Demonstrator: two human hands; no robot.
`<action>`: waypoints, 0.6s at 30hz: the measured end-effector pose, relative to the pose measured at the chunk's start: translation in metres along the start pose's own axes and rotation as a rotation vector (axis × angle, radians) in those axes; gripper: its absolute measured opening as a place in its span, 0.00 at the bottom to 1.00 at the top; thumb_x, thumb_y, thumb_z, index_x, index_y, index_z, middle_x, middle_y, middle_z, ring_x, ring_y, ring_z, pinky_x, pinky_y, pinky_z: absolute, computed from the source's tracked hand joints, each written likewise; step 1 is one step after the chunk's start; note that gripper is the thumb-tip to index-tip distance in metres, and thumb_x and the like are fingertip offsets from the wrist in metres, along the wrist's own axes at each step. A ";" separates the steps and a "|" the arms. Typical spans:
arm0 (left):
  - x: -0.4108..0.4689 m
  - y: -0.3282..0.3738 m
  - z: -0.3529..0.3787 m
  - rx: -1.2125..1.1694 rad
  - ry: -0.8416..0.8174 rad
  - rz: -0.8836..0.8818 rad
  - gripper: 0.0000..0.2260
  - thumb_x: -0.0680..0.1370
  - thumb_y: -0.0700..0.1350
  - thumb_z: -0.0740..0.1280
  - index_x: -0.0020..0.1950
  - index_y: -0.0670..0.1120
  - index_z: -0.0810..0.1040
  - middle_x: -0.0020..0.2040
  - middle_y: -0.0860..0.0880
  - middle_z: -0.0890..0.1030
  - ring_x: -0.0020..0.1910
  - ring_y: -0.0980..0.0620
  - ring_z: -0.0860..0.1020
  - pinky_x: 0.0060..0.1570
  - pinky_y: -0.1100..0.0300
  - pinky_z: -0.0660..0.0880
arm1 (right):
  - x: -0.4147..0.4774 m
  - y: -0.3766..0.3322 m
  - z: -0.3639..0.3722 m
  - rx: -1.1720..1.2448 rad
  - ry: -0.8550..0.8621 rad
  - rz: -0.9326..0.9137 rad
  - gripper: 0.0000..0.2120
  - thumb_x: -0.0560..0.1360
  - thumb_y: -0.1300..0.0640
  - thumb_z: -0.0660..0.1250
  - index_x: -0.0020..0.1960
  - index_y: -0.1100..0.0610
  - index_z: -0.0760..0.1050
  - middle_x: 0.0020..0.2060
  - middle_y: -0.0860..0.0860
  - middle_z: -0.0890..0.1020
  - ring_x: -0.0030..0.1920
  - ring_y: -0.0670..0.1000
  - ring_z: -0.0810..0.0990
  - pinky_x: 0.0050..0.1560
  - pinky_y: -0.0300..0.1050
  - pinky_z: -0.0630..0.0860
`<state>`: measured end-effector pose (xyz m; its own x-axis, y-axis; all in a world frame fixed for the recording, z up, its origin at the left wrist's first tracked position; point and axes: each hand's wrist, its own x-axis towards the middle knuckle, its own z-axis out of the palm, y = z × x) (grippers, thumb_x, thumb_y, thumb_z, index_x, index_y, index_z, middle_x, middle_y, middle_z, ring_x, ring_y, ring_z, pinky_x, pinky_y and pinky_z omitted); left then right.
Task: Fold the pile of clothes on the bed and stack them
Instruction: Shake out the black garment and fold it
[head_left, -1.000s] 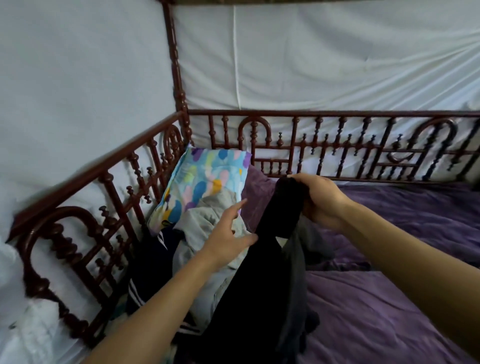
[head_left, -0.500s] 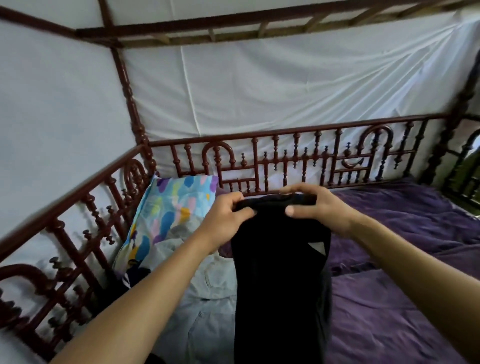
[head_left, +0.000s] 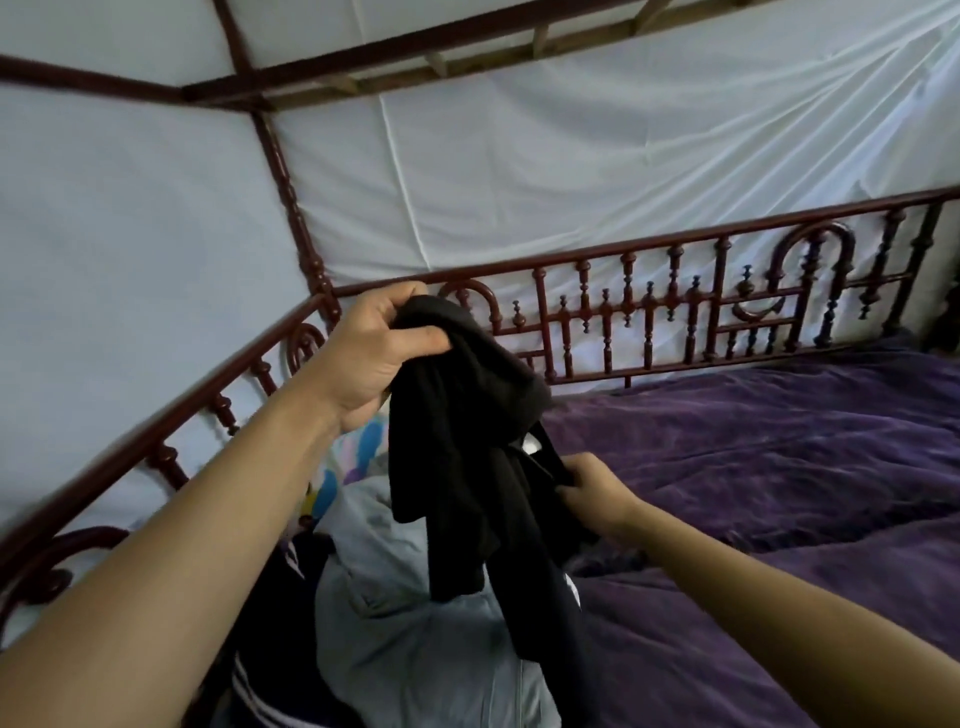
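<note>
A black garment hangs bunched in the air above the clothes pile. My left hand grips its top end, raised to the height of the bed rail. Lower and to the right, my right hand pinches a fold of the same garment near a small white label. Below lies the pile: a pale grey-blue garment and a dark one with white stripes at its left. The lower end of the black garment trails onto the pile.
A purple bedspread covers the bed to the right of the pile. A dark red carved wooden rail runs along the back and left sides, with white cloth behind it. A colourful patterned pillow peeks out behind my left forearm.
My left hand has lifted the black garment's top end up and to the left. My right hand has let go of the top edge and moved down to pinch the garment lower.
</note>
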<state>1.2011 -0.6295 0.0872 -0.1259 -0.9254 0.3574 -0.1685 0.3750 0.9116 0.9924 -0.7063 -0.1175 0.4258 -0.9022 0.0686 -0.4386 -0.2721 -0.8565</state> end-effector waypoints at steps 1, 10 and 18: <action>-0.002 -0.003 -0.009 0.071 0.023 -0.015 0.14 0.68 0.31 0.69 0.32 0.50 0.77 0.30 0.54 0.77 0.32 0.57 0.76 0.35 0.65 0.74 | 0.005 0.001 -0.006 -0.025 0.001 0.009 0.12 0.71 0.69 0.63 0.34 0.55 0.75 0.30 0.45 0.77 0.32 0.43 0.74 0.36 0.46 0.73; -0.037 -0.105 -0.059 0.796 0.063 -0.384 0.06 0.72 0.37 0.73 0.38 0.47 0.79 0.35 0.48 0.82 0.36 0.52 0.80 0.39 0.57 0.75 | 0.010 -0.041 -0.092 -0.112 -0.025 -0.110 0.09 0.76 0.63 0.65 0.42 0.54 0.82 0.33 0.48 0.83 0.30 0.44 0.79 0.30 0.34 0.71; -0.041 -0.144 -0.004 0.591 0.045 -0.184 0.32 0.65 0.53 0.77 0.66 0.60 0.69 0.62 0.59 0.73 0.61 0.63 0.70 0.58 0.66 0.67 | -0.027 -0.097 -0.130 -0.105 -0.076 -0.099 0.04 0.75 0.58 0.70 0.45 0.57 0.83 0.32 0.49 0.81 0.32 0.45 0.78 0.32 0.36 0.71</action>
<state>1.2344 -0.6456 -0.0575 -0.0036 -0.9744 0.2249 -0.6979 0.1635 0.6973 0.9208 -0.6992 0.0297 0.5279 -0.8425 0.1074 -0.4703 -0.3953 -0.7890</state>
